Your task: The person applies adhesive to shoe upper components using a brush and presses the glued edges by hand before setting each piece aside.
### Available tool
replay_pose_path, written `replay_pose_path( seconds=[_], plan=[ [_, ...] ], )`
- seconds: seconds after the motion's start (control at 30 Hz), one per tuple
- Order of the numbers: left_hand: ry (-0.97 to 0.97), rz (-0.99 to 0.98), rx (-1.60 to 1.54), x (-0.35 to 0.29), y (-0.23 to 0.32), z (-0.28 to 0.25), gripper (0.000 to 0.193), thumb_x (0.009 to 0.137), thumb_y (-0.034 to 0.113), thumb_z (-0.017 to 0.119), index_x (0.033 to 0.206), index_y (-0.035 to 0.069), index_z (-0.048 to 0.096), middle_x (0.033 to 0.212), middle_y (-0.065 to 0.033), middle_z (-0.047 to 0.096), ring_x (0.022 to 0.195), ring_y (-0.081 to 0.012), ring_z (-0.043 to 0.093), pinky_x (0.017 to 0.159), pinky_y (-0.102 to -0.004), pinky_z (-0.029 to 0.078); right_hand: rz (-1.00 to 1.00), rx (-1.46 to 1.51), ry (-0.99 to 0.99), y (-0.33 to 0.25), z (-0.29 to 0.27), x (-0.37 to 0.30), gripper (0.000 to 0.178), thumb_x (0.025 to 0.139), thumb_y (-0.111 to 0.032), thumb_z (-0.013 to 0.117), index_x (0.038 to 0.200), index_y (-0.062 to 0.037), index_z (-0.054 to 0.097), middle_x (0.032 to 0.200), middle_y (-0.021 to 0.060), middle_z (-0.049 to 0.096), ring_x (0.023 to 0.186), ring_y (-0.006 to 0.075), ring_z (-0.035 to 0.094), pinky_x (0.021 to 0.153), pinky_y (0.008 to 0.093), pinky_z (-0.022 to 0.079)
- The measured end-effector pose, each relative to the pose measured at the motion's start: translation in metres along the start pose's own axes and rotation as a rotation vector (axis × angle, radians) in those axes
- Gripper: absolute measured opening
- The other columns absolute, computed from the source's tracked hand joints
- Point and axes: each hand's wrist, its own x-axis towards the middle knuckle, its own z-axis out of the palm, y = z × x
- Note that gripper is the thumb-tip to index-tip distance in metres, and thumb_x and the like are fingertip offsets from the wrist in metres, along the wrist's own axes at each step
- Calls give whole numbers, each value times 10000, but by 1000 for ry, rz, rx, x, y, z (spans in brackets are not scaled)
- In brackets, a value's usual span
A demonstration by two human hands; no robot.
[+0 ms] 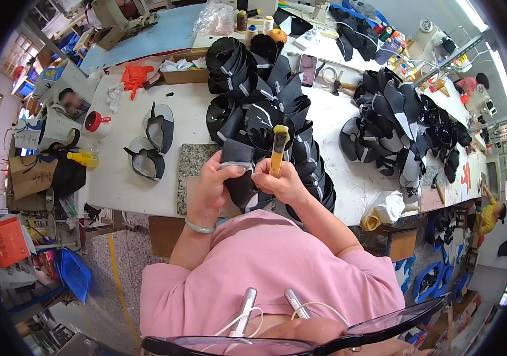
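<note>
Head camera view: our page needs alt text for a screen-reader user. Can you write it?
A person in a pink shirt holds a black shoe-upper piece in the left hand and a yellow-handled brush in the right hand. Stacks of black pieces cover the white worktable beyond the hands.

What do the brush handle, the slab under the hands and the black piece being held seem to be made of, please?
Brush: handle looks like yellowed wood or bamboo, matt and glue-stained. Slab: speckled grey, likely polished granite. Black shoe piece, held in the left hand: seems to be synthetic leather or fabric, matt with a pale stripe; the right hand grips the brush.
</note>
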Motion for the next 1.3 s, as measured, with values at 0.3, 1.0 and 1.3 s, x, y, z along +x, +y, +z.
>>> replay_pose_path(
  seconds=[0.3, 1.0, 1.3],
  plan=[
    [97, 113, 97, -10, -1, 23, 401, 750, 17, 729, 1089, 22, 516, 968, -77, 637, 837, -147, 636, 757, -291, 542, -135, -251, 196, -12, 6, -4, 144, 839, -122, 682, 787, -10, 607, 671, -45, 553, 586, 20, 468, 514, 182, 370],
    [-137, -97, -12, -14, -2, 2, 432, 770, 38, 667, 1174, 0, 518, 1002, -90, 634, 868, -168, 640, 819, -307, 528, 44, -63, -31, -5, -6, -12, 125, 809, -108, 699, 794, -29, 603, 669, -29, 559, 570, 33, 474, 507, 192, 368],
    [35, 32, 83, -35, -7, 30, 324, 827, 61, 679, 1128, 10, 572, 998, -66, 646, 880, -133, 634, 802, -288, 531, -34, -255, 63, -26, -3, -22, 223, 759, -120, 779, 767, -31, 575, 690, -61, 478, 614, 29, 431, 543, 188, 343]
  ],
)
